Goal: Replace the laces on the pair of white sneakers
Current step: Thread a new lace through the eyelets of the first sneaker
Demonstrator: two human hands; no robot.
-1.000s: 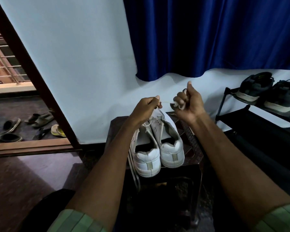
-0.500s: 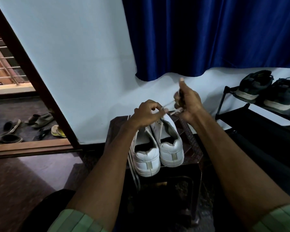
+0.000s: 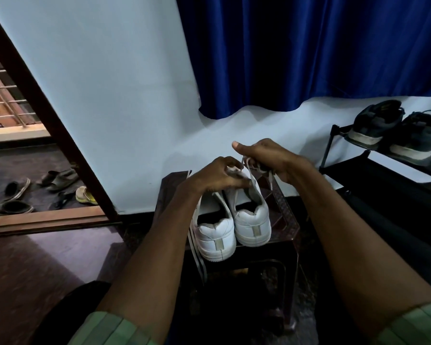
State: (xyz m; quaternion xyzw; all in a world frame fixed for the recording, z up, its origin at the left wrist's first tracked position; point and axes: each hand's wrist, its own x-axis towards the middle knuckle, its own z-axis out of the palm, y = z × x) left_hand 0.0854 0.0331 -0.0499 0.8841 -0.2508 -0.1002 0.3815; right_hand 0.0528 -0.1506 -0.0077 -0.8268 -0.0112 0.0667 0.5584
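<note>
Two white sneakers stand side by side, heels toward me, on a dark stool: the left sneaker and the right sneaker. My left hand lies over the front of the sneakers, fingers curled and pinching a white lace. My right hand is just beyond and to the right, thumb pointing left, gripping the same lace, which hangs in a loop from it. The sneakers' toes are hidden under my hands. Flat white laces dangle off the stool's left edge.
A black shoe rack with dark shoes stands at the right. A blue curtain hangs against the pale wall behind. To the left, an open doorway shows sandals on the floor outside.
Both hands have dropped lower and come closer together over the sneakers' fronts. The right hand turned so its thumb points left instead of up, and the lace now hangs slack.
</note>
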